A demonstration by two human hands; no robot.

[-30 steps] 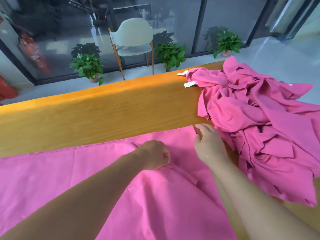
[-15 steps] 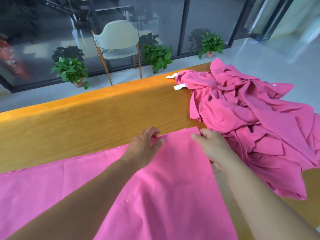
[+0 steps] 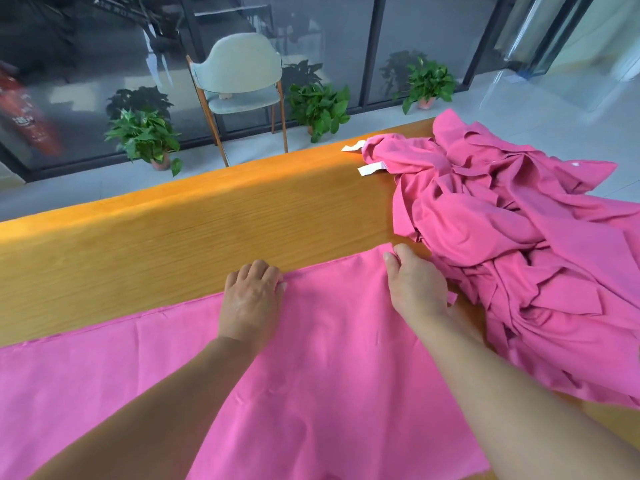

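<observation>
Spread flat over the near tabletop (image 3: 173,244): pink cloth (image 3: 329,375). Gripping its far edge with bent fingers and thumb laid on the fabric: left hand (image 3: 254,299). Pinching the far right corner between thumb and fingertips: right hand (image 3: 415,285), just beside rumpled pile of pink cloths (image 3: 519,254).

The flat cloth (image 3: 311,375) is bright pink, the cloth pile (image 3: 519,254) darker pink – the table (image 3: 173,244) orange, the chair (image 3: 239,74) pale green, the plants (image 3: 145,136) green.

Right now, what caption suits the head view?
Left hand and right hand grip the far edge of a pink cloth on a wooden table beside a pink fabric heap.
</observation>
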